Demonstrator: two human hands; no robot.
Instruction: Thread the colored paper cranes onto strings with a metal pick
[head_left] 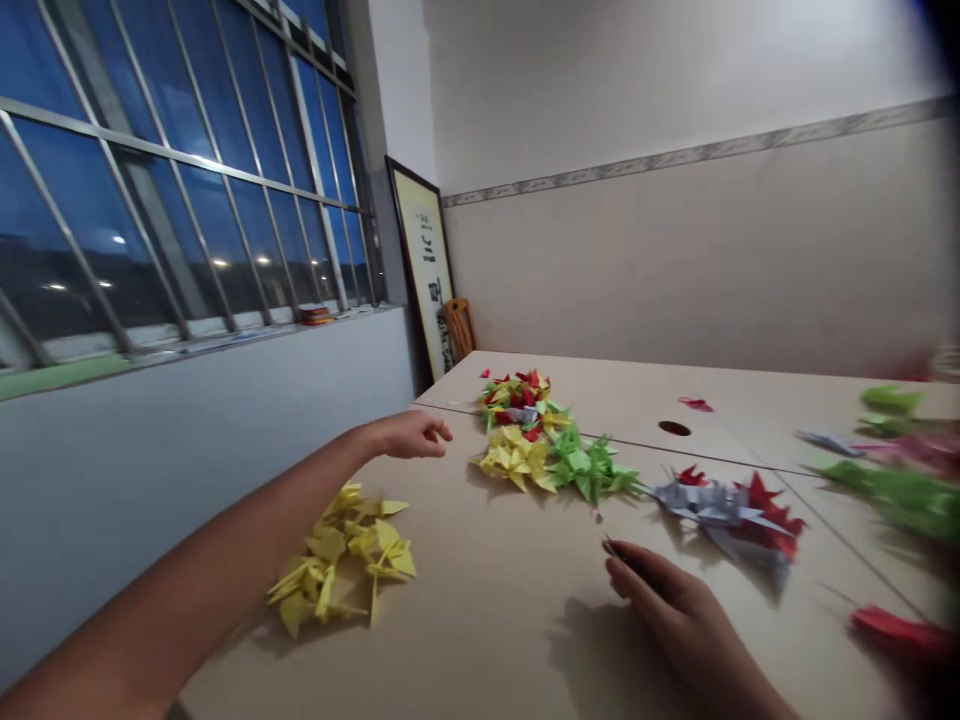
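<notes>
My left hand (414,435) hovers over the table's left side, its fingers curled together; whether anything is between them is too small to tell. Yellow folded-paper pieces (360,555) lie below my left forearm. Near the centre, my right hand (667,600) pinches a thin dark, pointed tool (615,548). A tiny pale bit (598,516) shows just beyond its tip. Ahead of the hands sit more yellow pieces (516,458), touching green ones (589,466), with a mixed red, yellow and green pile (521,395) behind them. Grey and red folded pieces (724,510) lie beyond my right hand.
The pale table (480,620) has seams and a dark round hole (674,428). Blurred green pieces (900,490) and a red one (896,630) are at the right. A framed panel (421,260) and a wooden chair (459,322) stand behind, beside a barred window (187,180).
</notes>
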